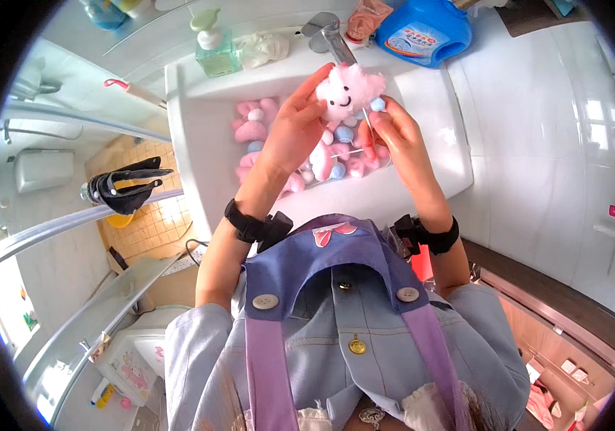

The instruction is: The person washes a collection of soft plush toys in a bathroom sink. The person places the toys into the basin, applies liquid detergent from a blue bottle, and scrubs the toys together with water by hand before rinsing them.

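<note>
My left hand (300,118) is closed on the edge of a fluffy pink plush cloud (347,93) with a stitched smiling face, raised above the white sink (203,154). My right hand (402,136) is closed at the cloud's lower right, by a small pale blue pompom (378,105). What looks like orange-handled scissors (369,146) is in its fingers, a thin shaft pointing up toward the cloud; the grip is partly hidden. Below, in the basin, lie more pink plush pieces (251,131) with white and blue pompoms (337,171) on white cord.
Along the sink's back ledge are a green pump bottle (214,54), a crumpled clear bag (264,50), a metal faucet (336,43) and a blue detergent bottle (422,32). A pink-handled tool (131,90) sticks out at left, near metal rails (85,118). White tiles (537,108) cover the right side.
</note>
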`<state>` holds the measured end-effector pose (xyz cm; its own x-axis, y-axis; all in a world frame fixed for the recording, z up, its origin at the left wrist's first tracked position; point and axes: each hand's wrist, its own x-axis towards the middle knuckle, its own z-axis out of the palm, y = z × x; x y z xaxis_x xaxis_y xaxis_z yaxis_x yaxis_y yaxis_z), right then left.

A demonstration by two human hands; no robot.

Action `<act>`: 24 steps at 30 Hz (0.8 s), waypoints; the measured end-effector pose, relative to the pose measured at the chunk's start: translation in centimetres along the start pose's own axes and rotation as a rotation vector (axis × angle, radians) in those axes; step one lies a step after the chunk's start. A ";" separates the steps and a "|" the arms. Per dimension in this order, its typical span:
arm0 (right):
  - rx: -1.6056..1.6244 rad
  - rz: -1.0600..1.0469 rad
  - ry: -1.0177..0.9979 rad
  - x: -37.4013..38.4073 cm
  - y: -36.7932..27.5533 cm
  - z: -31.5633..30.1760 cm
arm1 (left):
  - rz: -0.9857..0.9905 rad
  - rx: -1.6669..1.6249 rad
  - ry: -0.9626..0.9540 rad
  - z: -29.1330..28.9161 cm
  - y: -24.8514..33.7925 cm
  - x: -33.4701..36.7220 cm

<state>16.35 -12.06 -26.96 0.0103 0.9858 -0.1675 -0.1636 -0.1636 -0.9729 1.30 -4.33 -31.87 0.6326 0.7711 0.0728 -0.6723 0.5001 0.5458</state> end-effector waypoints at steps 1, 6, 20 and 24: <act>-0.007 -0.009 0.011 0.2 0.2 0.1 | 0.026 0.057 0.033 0.4 0.4 -0.3; -0.028 0.116 0.089 1.7 2.2 0.7 | -0.017 0.284 0.152 -0.9 0.6 -1.3; -0.731 -0.064 0.331 2.4 14.1 2.4 | -0.751 -0.044 0.398 -10.4 -5.3 -3.4; -0.133 0.066 0.301 3.0 16.5 -3.1 | -0.656 0.081 0.118 -10.5 -4.0 -3.6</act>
<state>16.74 -11.96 -43.98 0.2978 0.9209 -0.2514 -0.0436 -0.2500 -0.9673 -2.26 -4.97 -43.07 0.8511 0.3574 -0.3846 -0.1290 0.8524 0.5067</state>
